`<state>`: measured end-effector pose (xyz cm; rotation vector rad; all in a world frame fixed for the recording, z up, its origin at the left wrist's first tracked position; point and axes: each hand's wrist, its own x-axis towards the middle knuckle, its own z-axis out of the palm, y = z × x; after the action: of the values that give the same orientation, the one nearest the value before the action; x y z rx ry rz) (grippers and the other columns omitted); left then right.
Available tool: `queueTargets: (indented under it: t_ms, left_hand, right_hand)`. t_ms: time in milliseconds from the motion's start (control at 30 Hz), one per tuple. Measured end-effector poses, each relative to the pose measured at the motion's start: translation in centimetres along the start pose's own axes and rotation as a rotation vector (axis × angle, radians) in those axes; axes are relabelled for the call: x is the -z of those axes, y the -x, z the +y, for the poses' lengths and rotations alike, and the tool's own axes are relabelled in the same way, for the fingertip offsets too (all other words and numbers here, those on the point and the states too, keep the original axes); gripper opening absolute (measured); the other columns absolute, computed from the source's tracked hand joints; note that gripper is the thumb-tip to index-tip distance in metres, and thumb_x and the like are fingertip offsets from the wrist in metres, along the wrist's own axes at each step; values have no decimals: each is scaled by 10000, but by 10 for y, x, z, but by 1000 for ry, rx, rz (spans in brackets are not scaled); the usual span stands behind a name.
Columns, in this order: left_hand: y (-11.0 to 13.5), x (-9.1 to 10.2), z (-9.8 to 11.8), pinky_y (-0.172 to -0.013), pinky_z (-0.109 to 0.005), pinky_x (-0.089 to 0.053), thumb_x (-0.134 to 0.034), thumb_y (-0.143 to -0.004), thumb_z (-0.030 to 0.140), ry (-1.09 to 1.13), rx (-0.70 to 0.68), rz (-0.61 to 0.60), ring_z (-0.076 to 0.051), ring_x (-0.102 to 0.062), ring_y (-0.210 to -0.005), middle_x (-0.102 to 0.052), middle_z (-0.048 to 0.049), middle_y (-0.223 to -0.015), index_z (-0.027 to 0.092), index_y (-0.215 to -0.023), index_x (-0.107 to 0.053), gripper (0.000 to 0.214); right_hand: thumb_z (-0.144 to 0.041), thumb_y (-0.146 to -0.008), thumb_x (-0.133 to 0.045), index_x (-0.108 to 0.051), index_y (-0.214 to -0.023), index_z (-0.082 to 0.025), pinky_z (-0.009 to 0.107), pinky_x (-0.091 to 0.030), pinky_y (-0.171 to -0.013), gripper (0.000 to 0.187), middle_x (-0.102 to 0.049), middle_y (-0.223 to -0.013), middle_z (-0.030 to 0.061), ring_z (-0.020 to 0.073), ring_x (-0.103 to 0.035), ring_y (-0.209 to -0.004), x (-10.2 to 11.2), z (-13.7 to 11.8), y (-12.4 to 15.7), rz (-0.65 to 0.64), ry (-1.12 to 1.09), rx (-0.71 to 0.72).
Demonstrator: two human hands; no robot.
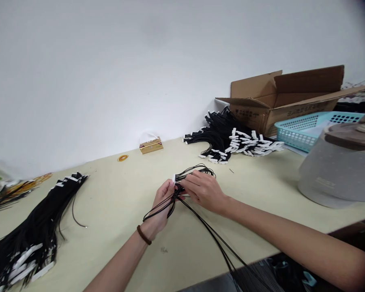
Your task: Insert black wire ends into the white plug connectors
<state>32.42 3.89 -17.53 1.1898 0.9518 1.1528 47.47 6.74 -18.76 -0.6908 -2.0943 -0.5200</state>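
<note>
Two hands meeting mid-table, left hand (162, 207) and right hand (204, 190) both gripping thin black wires (194, 172), white plug (173, 178) at one end.

This is a small wiring-assembly workshop — a bench for hand work, not a home or an office. A long beige worktable (115, 202) stands against a bare white wall (109, 61). Heaps of identical black wire harnesses with white connectors lie on it — one harness pile (33, 231) at the left, a second harness pile (228, 138) at the back. An opened cardboard carton (280, 101) and a turquoise plastic basket (307, 127) sit beyond them, and a few thin black wires (197, 170) of the same sort are held above the tabletop.
</note>
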Motion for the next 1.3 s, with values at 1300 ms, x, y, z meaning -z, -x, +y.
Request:
queueTargets:
  t_ms: [1300]
  left_hand:
    - [-4,10,10,-802,-317,-468,-547,-758,323,196,153,114,-190,-647,-847,-626,-98,-1125,170,-827,-516,171]
  right_hand:
    - [-291,-872,-522,-546,-915,-161,264,-354,-620,139,-568,-806,45,160,-471,-737,10,66,0,119,150,-153]
